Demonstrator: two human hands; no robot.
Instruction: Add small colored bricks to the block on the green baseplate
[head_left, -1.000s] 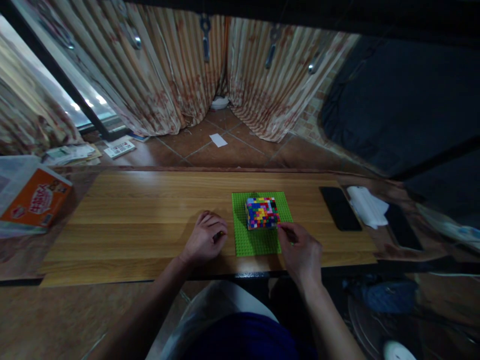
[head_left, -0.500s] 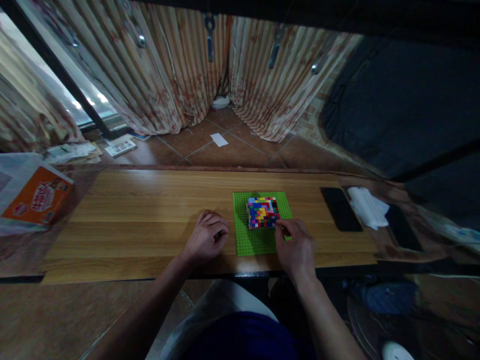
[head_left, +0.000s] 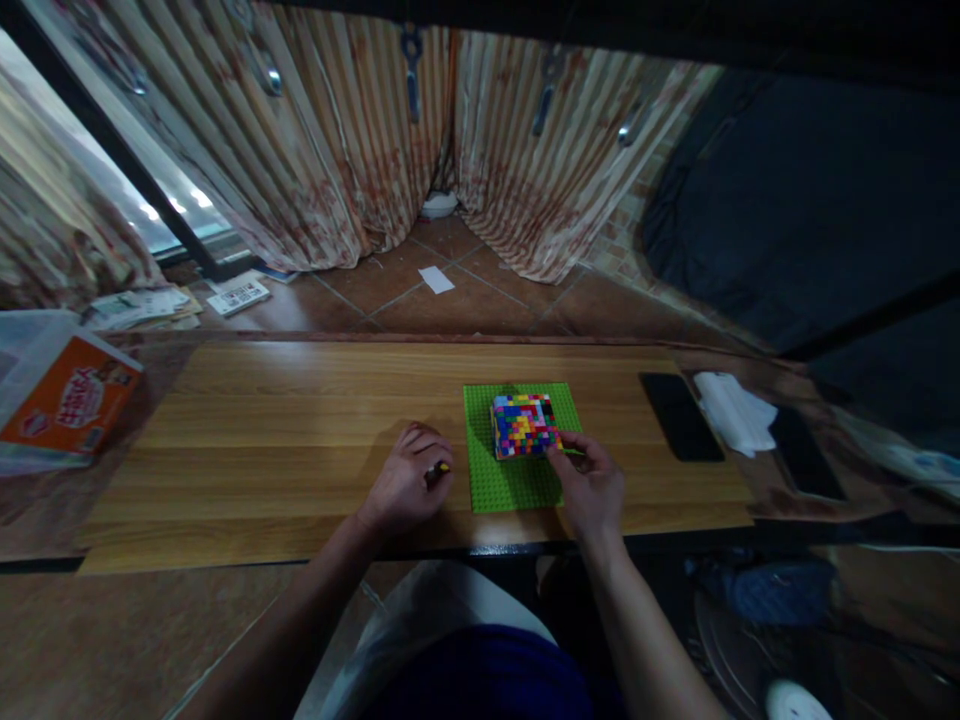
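Note:
A block built of small multicoloured toy bricks [head_left: 523,425] stands on a green studded baseplate [head_left: 491,490]. My right hand [head_left: 594,485] has thumb and index finger closed at the block's near right corner, touching it; its other fingers are curled. To the left of the baseplate, my left hand [head_left: 409,482] rests on the table with its fingers curled. A small yellow piece [head_left: 444,467], which looks like a toy brick, shows between its thumb and fingers. The rest of that palm is hidden.
The wooden tabletop [head_left: 285,430] carries a dark phone-like slab [head_left: 681,417] at right. Beyond it lie a white bundle [head_left: 735,412] and another dark slab [head_left: 806,455]. A clear tub with an orange label [head_left: 71,395] stands at far left. Curtains [head_left: 360,150] hang behind.
My right thumb and index finger have shifted slightly left against the block's corner. A small yellow piece now shows in my left hand, whose position is nearly unchanged.

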